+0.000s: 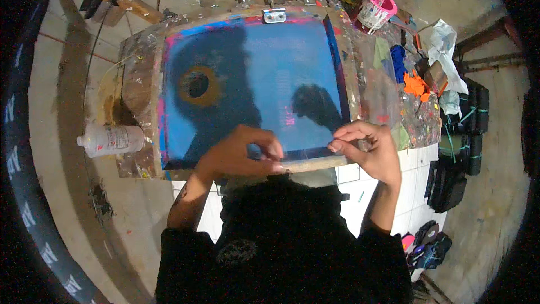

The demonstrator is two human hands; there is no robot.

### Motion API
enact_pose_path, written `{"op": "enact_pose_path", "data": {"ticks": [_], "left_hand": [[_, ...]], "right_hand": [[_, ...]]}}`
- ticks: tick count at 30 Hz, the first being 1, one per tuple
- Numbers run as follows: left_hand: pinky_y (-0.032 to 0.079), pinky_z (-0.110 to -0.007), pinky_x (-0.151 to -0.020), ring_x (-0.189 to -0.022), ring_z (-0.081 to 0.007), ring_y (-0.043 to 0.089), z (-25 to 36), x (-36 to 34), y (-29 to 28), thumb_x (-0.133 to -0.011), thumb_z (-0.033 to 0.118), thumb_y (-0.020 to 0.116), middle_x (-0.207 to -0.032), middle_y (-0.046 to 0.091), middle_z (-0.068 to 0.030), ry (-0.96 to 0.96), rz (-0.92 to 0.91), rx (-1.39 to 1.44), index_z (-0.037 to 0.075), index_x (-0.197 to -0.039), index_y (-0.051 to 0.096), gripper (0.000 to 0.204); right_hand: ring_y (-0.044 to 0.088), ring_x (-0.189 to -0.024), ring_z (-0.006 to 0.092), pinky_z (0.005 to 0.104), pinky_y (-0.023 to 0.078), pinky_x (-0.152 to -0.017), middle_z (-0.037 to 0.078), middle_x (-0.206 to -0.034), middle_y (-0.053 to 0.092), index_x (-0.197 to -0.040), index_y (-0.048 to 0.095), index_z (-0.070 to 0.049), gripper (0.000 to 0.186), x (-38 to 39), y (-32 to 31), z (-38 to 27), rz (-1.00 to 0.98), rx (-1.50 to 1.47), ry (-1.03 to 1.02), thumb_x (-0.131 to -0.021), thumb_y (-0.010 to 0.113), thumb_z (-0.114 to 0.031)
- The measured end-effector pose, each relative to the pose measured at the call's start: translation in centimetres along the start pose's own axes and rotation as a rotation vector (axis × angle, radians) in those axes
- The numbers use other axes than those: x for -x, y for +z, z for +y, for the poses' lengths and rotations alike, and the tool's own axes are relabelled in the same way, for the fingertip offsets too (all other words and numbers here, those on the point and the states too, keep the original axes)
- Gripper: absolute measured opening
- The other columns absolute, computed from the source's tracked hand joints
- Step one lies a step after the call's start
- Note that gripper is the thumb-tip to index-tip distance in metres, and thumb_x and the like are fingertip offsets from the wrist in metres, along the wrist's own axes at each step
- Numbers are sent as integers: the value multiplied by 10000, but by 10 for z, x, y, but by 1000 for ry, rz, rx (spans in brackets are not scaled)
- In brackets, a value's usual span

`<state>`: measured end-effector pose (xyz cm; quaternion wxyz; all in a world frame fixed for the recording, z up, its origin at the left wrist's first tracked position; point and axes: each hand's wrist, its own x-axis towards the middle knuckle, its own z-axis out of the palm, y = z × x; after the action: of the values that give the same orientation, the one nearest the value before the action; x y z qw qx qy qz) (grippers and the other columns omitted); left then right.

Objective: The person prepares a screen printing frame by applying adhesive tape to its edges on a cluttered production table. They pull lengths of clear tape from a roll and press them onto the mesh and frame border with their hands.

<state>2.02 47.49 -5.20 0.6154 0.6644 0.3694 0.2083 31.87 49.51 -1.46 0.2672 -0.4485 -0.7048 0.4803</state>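
Observation:
A screen-printing frame (315, 163) with blue mesh lies before me, held at its far edge by a metal hinge clamp (274, 16). Small pink markings show through the mesh. A brown ring-shaped roll (211, 93), which looks like tape, rests on the mesh's left half. My left hand (244, 149) hovers over the frame's near edge, fingers curled toward the thumb. Near the frame's near right corner, my right hand (368, 146) pinches thumb and fingertips together. What either hand holds, if anything, is too small or clear to make out.
A clear plastic bottle (115, 139) lies at the board's left edge. Along the right are a pink-rimmed bucket (378, 8), an orange cloth (416, 85), a blue cloth (397, 63) and white plastic (444, 50). Dark bundles (469, 118) stand beyond.

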Motion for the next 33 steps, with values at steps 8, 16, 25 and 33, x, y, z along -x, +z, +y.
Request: {"op": "enact_pose_path", "data": {"ticks": [8, 16, 25, 33], "left_hand": [[528, -258, -705, -761, -107, 664, -43, 34, 19, -879, 118, 718, -872, 719, -78, -248, 391, 226, -8, -960, 703, 150], [526, -285, -775, -830, -146, 677, -54, 47, 30, -896, 156, 697, -894, 734, -79, -270, 523, 16, 13, -1003, 740, 183], [521, -280, -751, -796, -141, 676, -41, 50, 35, -864, 144, 720, -863, 736, -88, -303, 700, 155, 11, -961, 746, 167], [515, -280, -720, -767, -122, 668, -63, 39, 30, -834, 184, 743, -814, 734, -94, -373, 565, -87, -1, -907, 746, 200]], "right_hand": [[692, -855, 141, 245, 531, -699, 114, -932, 730, -959, 680, 20, 74, 22, 33, 66, 69, -403, 381, -915, 651, -33], [613, -738, 91, 241, 482, -692, 52, -840, 717, -923, 744, -16, 79, 21, 29, 71, 124, -102, 310, -862, 727, -62], [609, -717, 110, 277, 477, -664, 52, -803, 699, -895, 744, -18, 97, 24, 20, 62, 159, -91, 380, -819, 767, -74], [643, -723, 178, 290, 483, -668, 89, -810, 667, -832, 721, -1, 106, 10, 28, 73, 158, 264, 285, -744, 754, -51]]}}
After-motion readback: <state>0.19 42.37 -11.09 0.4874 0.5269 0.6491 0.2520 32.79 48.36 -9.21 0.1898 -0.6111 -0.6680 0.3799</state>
